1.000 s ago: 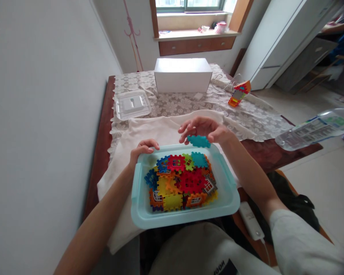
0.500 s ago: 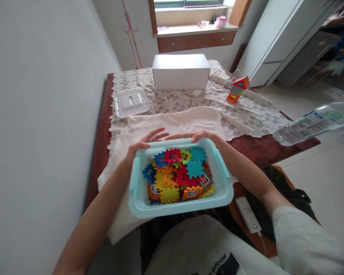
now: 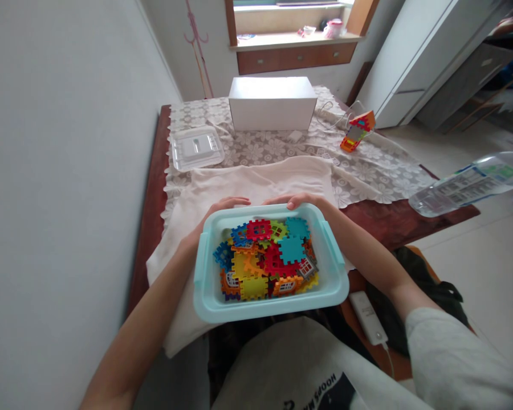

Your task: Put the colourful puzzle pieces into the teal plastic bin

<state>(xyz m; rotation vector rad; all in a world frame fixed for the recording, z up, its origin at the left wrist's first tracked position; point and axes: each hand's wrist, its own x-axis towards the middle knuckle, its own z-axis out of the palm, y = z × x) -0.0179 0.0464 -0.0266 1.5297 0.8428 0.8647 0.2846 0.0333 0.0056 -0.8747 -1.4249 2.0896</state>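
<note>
A light-blue plastic bin (image 3: 205, 310) is tilted toward me at the near edge of the table. Inside lie several interlocking plastic building tiles (image 3: 277, 259), notched along their sides, in red, yellow, blue, green and orange, some with window grids. My right hand (image 3: 301, 200) grips the far rim, its thumb over the edge and its fingers stretched out behind. Around the far left corner of the bin is my left hand (image 3: 222, 205), pressed to the outside. The rim hides its thumb and most of its fingers.
A clear plastic lid (image 3: 197, 148) and a white box (image 3: 272, 105) stand farther back on the lace tablecloth. A small tile-built model (image 3: 357, 132) is at the right, with a clear bottle (image 3: 470, 182) nearer. A white cloth (image 3: 290, 173) covers the near table.
My left thumb has come off the top of the rim, and the left hand has dropped behind the corner. My right hand and the bin have hardly moved.
</note>
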